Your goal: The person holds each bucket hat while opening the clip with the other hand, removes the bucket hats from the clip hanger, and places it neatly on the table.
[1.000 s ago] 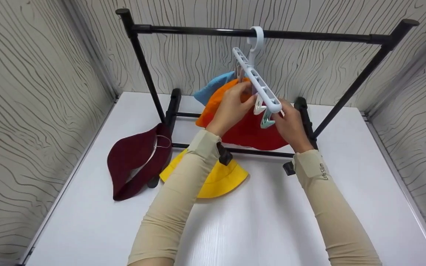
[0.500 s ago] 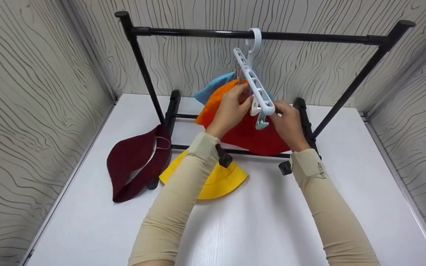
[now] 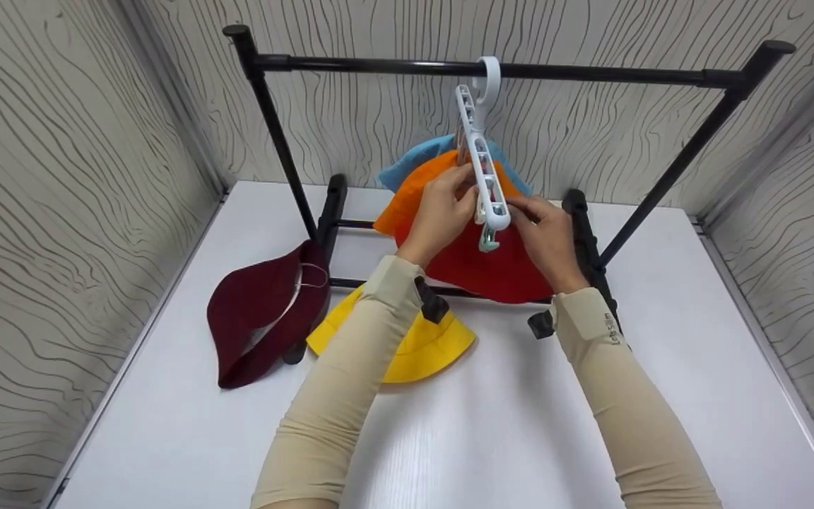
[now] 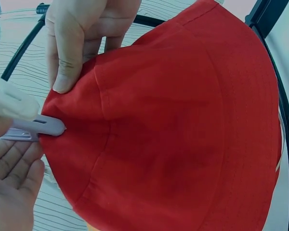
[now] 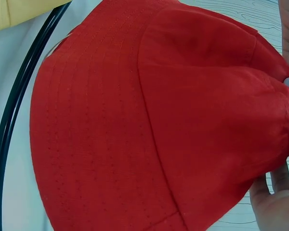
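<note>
A red bucket hat (image 3: 492, 261) hangs brim-down below a white multi-clip hanger (image 3: 481, 159). My right hand (image 3: 545, 237) pinches its crown, thumb in front and fingers behind, as the left wrist view shows. My left hand (image 3: 442, 212) holds a lavender clip (image 4: 43, 126), whose tip lies over the top of the red crown. A white clip (image 4: 12, 98) hangs beside it, partly over the left thumb. A mint clip (image 3: 488, 242) dangles at the hanger's near end. Behind the red hat hang an orange hat (image 3: 396, 212) and a light blue hat (image 3: 407, 161).
The hanger hooks over the top bar (image 3: 379, 66) of a black rack. A maroon hat (image 3: 258, 311) lies on the white table (image 3: 463, 438) at left, against the rack's foot. A yellow hat (image 3: 435, 346) lies under my left forearm. Wood-patterned walls surround the table.
The hanger's near end has swung left and slightly down, carrying the mint clip along. My right hand has shifted a little left with the red hat; my left hand has barely moved.
</note>
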Tool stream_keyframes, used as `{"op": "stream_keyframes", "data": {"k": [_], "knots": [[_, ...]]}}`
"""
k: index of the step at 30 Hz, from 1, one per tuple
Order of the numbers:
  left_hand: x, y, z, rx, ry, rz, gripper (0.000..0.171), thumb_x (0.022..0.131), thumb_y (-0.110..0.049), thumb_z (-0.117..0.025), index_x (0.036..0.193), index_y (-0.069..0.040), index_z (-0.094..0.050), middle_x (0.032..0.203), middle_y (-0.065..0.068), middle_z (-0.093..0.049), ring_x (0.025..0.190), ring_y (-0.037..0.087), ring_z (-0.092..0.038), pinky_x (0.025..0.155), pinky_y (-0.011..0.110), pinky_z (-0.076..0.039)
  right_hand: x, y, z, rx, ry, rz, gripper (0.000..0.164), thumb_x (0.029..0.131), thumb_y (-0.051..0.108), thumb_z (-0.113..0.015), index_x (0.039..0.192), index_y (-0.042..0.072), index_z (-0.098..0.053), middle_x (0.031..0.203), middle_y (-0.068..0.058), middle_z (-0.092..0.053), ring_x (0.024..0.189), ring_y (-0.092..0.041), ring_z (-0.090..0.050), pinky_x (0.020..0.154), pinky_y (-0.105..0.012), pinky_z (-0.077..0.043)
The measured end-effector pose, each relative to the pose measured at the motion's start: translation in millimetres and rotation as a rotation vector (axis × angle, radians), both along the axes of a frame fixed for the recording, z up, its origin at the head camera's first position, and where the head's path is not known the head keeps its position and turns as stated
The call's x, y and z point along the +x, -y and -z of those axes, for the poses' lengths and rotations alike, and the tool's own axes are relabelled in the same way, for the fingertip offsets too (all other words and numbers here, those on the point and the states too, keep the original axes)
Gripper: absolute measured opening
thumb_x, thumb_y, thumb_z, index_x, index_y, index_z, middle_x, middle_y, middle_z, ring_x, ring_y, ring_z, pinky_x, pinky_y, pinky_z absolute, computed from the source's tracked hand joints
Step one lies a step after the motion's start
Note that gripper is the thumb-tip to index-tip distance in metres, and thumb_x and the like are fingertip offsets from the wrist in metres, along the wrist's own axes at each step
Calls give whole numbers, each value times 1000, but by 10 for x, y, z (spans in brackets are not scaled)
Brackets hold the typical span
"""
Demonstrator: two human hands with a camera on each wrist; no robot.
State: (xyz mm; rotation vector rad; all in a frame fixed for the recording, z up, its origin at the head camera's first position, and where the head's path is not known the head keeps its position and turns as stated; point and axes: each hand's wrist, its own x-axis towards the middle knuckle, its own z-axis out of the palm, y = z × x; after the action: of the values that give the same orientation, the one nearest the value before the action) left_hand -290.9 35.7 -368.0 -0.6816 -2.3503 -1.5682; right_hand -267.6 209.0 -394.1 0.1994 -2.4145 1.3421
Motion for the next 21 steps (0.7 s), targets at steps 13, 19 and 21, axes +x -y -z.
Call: {"op": "stream_keyframes", "data": {"k": [13, 19, 21], "knots": [[-2, -31, 22, 31, -27, -36, 33, 96, -12, -57, 128, -5, -60, 116, 7, -65, 98, 15, -59, 91, 15, -48, -2, 22, 24, -14, 27, 13, 25, 96, 19, -59, 117, 8, -70, 112, -10, -67, 93, -13, -55, 79, -12, -45], [1, -33, 22, 39, -26, -46, 34, 96, -13, -57, 130, -5, -59, 121, 6, -65, 102, 15, -61, 94, 17, -48, -3, 41, 21, -19, 6, 18, 23, 96, 15, -59, 114, 5, -70, 112, -11, -68, 95, -12, -57, 80, -13, -43], [-4, -33, 22, 38, -24, -53, 34, 96, -13, -58, 129, -6, -60, 121, 5, -66, 101, 15, -61, 94, 17, -48, 1, 45, 24, -19, 20, 22, 24, 96, 16, -59, 115, 6, -70, 114, -10, -68, 97, -14, -57, 82, -14, -44]]}}
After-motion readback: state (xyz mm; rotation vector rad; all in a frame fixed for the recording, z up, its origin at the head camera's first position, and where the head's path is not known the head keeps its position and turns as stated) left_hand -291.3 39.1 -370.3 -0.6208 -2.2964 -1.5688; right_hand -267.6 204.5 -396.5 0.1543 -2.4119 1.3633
